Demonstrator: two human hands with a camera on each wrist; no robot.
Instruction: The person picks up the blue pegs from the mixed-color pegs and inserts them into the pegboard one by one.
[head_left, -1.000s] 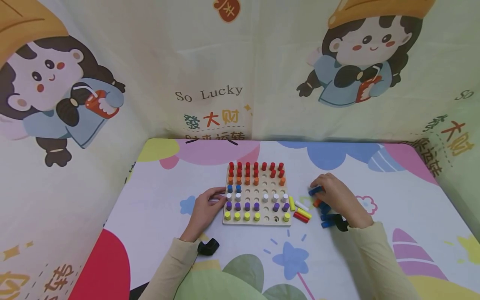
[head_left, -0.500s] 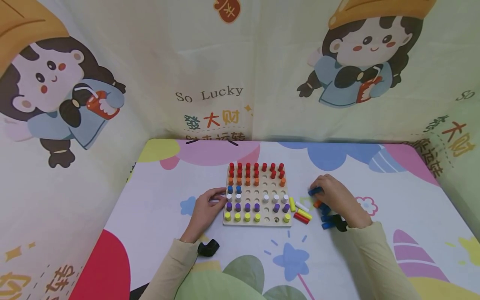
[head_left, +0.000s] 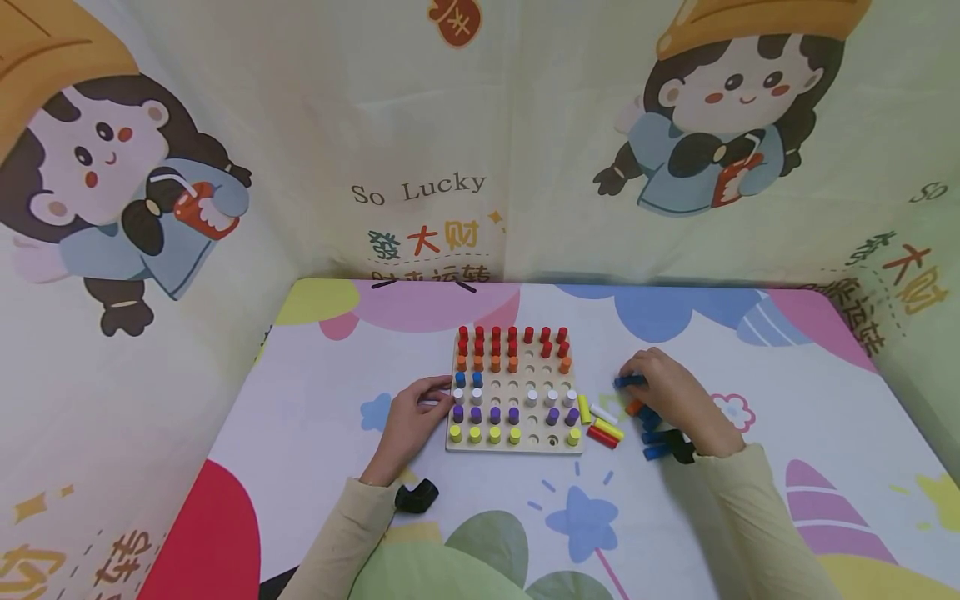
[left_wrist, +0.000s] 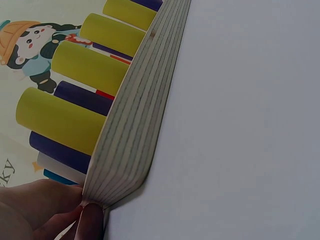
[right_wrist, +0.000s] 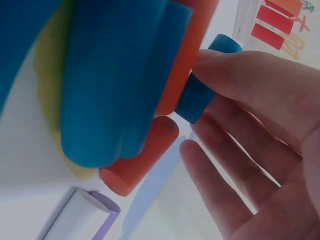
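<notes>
Blue peg (head_left: 626, 382) sits pinched in your right hand (head_left: 670, 393) beside the loose pegs (head_left: 656, 452), left hand (head_left: 409, 421) gripping the pegboard (head_left: 513, 450) — likely the pick-up step, next calling for a carry toward the blue row (head_left: 477, 380).

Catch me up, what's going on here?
A person's left hand holds the left edge of a wooden pegboard. The right hand pinches a blue peg off to the board's right, near more loose blue pegs. On the board, the back red row is full; every other row has gaps. The blue row has just two pegs, both at its left end.
</notes>
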